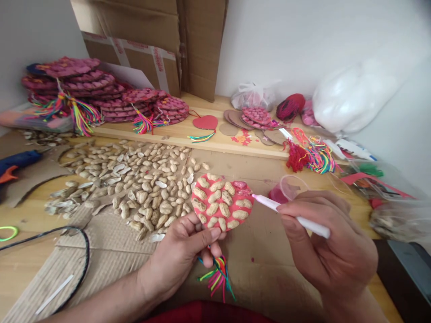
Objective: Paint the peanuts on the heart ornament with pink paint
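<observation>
My left hand (197, 244) pinches the lower point of a red heart-shaped card (247, 197), its thumb on the front face. Rows of peanuts in the shell (215, 196) sit on the card; those at its upper right are coloured pink. Below my fingers hangs a rainbow tassel (220, 273). My right hand (330, 242) is closed around a white marker pen (269, 202). The pen's pink tip is at the card's right edge, near the pink peanuts; whether it touches is unclear. Behind the pen stands a clear plastic cup (292, 186) with pink colour inside.
Loose peanuts (148, 193) and split shells spread over the cardboard at left. Stacked pink heart pieces (111, 96) with tassels fill the back left. A black cord (88, 251) curves at lower left. Yarn, tassels (319, 154) and a clear box (384, 179) lie at right.
</observation>
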Available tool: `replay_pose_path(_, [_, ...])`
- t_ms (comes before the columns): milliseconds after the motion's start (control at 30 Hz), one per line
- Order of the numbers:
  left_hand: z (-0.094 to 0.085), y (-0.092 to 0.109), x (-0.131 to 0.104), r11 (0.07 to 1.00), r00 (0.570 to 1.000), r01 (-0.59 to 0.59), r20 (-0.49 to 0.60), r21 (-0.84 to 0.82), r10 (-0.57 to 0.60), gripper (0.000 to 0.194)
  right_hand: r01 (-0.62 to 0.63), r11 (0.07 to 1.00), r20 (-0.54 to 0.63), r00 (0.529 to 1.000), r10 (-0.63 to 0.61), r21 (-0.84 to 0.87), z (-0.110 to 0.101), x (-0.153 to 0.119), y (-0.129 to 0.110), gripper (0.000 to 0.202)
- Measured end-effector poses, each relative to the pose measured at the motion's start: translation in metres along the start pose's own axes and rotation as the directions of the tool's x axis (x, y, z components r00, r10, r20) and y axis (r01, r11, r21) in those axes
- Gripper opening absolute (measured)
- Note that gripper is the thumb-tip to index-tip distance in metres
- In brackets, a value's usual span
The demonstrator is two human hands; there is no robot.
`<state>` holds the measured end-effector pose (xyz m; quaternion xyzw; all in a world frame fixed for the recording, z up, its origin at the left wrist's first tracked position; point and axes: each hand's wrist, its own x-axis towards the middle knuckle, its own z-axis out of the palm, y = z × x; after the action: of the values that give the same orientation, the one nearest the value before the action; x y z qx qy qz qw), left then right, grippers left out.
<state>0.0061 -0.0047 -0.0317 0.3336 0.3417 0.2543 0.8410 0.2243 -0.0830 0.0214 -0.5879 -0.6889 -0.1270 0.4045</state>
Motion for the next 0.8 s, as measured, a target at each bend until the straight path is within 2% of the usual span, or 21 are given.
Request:
replay_pose_path(133, [0.0004, 0.0009, 0.0001, 1.000, 1.000, 0.015, -0.008, 0.002, -0.015, 0.012, -0.011, 0.998, -0.006, 1.000, 0.011, 0.065, 0.0003, -0.0004, -0.0010, 0.017])
replay_pose_path(333, [0.0013, 0.0013, -0.0011, 1.000, 1.000, 0.015, -0.010, 0.005, -0.015, 0.013, -0.028, 1.000, -0.013, 1.000, 0.028, 0.004, -0.0009, -0.0007, 0.0009, 0.018])
replay_pose_path(500, [0.0005, 0.0008, -0.0017, 1.000, 1.000, 0.016, -0.011, 0.009, -0.016, 0.013, -0.021, 0.997, -0.017, 1.000, 0.023, 0.074, 0.0007, -0.0003, -0.0005, 0.018])
replay_pose_path(667, [0.0009, 0.0018, -0.0016, 0.999, 1.000, 0.025, -0.019, 0.021, -0.024, 0.014, -0.059, 0.998, -0.042, 0.997, 0.059, 0.017, 0.0004, -0.0006, 0.0002, 0.019])
replay_pose_path(800, [0.0009, 0.0017, -0.0024, 1.000, 1.000, 0.022, -0.012, 0.016, -0.022, 0.014, -0.054, 0.995, -0.028, 0.998, 0.057, 0.080, -0.0005, -0.0008, 0.0001, 0.019])
